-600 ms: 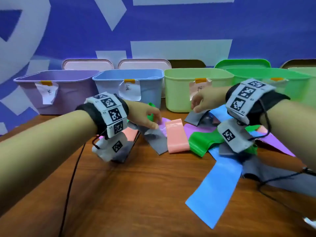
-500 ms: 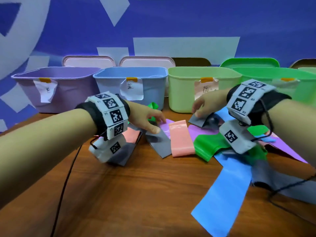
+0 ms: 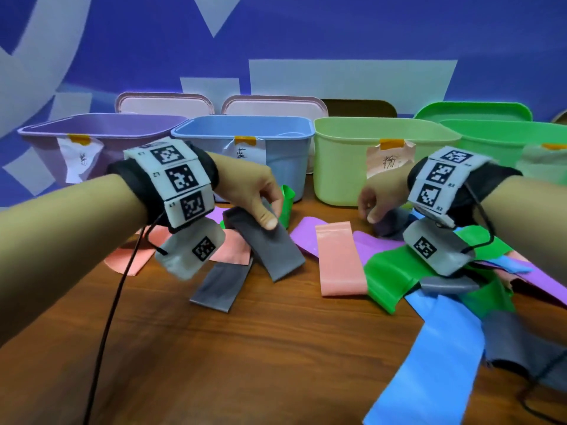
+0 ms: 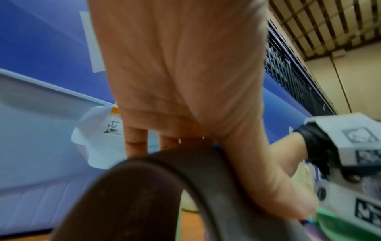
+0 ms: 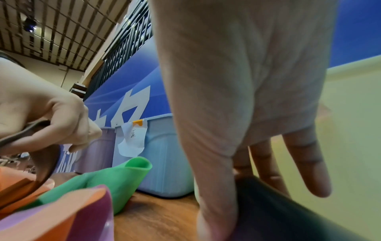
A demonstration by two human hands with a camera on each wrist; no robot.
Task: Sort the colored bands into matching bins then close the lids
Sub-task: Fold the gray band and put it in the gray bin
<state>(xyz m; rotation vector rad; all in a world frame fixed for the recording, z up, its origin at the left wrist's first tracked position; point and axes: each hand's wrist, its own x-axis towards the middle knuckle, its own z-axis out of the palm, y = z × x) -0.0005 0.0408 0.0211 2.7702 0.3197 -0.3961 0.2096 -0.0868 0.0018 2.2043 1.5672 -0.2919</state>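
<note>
Several coloured bands lie in a heap on the wooden table. My left hand pinches one end of a grey band, which hangs sloping down to the table; in the left wrist view this grey band curls under my thumb. My right hand pinches a dark grey band just in front of the light green bin; the right wrist view shows the dark band between thumb and fingers. The purple bin, blue bin and green bin stand open in a row.
Loose on the table are a pink band, a purple band, a green band, a long blue band and another grey band. Lids lean behind the bins. A black cable trails from my left wrist.
My left hand has taken hold of the grey band and raised its end off the table. My right hand has dropped onto the dark grey band and pinched it.
</note>
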